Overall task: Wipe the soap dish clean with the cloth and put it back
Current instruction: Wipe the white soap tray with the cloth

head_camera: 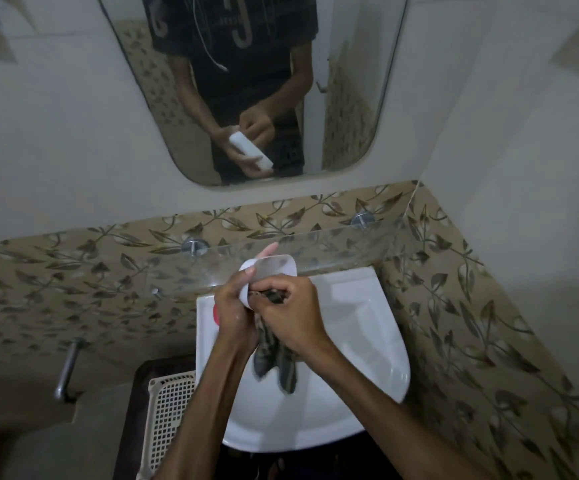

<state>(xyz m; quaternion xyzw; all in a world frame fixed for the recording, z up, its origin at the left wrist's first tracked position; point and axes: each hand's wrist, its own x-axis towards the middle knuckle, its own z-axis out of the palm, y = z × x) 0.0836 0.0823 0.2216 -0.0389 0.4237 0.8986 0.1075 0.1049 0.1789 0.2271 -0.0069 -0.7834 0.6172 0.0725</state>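
Nearest, a white lattice basket (168, 410) stands at the lower left beside the white washbasin (378, 341). Over the basin both forearms reach forward. A dark patterned cloth (276, 358) hangs down between the hands, its loose ends blurred above the bowl. The right hand (295, 313) has its grip curled tight round the bunched upper part of the cloth and presses it into the white soap dish (270, 268). The left hand (236, 303) holds the dish from the side, its grip wrapped round the rim with one fingertip showing past the far edge. The dish is held tilted in the air above the back of the basin, just before the glass shelf (333, 244). A red object (216, 315) peeks out beside the left hand. Farther back, leaf-patterned tiles (73, 271) run along the wall, and the mirror (350, 98) above reflects the hands and dish.
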